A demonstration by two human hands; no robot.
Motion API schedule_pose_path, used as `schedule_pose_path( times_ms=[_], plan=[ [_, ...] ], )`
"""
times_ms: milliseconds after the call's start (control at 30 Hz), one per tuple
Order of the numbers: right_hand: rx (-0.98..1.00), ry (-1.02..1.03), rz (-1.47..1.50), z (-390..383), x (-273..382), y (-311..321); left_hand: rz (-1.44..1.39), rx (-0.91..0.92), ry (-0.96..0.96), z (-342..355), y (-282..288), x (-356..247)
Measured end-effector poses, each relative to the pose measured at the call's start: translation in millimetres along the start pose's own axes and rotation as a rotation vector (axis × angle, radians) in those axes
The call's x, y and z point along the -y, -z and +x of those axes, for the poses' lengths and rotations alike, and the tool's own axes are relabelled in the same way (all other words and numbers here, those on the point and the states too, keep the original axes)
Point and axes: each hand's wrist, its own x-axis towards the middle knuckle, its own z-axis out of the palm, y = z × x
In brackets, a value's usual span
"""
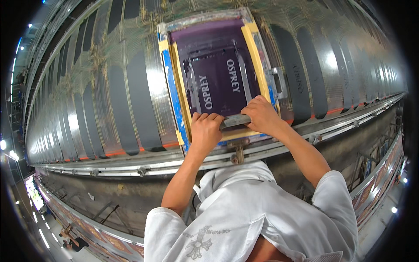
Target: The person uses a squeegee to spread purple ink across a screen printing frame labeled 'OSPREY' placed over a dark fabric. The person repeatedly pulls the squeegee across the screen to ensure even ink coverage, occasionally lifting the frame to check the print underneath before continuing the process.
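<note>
Both my hands grip one squeegee (pixel 235 121) with a grey bar, at the near end of a screen printing frame (pixel 175 83). My left hand (pixel 206 132) is wrapped over the bar's left end; my right hand (pixel 262 115) closes on its right end. The bar's lower edge is hidden from here. Dark purple mesh (pixel 218 56) fills the frame, with two pale lettered areas and wet-looking ink streaks. Yellow and blue tape lines the frame's sides. A metal handle (pixel 278 83) sticks out on the right side.
The frame lies on a long printing table (pixel 150 78) carrying rows of dark grey, round-ended pieces (pixel 117 98). A metal rail (pixel 166 168) runs along its near edge, close to my body. Another long table (pixel 100 225) stands behind me. Far at lower left is another person (pixel 78 243).
</note>
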Motion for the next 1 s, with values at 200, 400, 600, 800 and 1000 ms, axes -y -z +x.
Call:
schedule_pose_path(
  times_ms=[200,400,600,800,1000],
  plan=[
    [-0.101,-0.005,-0.129,121.6,-72.8,43.4,0.07,-0.142,-0.086,130.1,13.9,68.6],
    [-0.106,-0.009,-0.046,212.6,-131.2,71.4,0.102,-0.083,-0.068,227.4,24.8,118.8],
    [-0.023,-0.067,-0.043,218.9,-134.2,69.2,0.122,0.019,0.0,233.1,21.5,116.8],
    [-0.02,-0.052,-0.022,161.8,-99.1,44.4,0.015,-0.066,-0.033,164.6,6.4,91.3],
    [-0.063,-0.011,-0.05,8.6,4.5,-15.8,0.0,-0.097,-0.029,-7.8,-15.6,14.3]
  ],
)
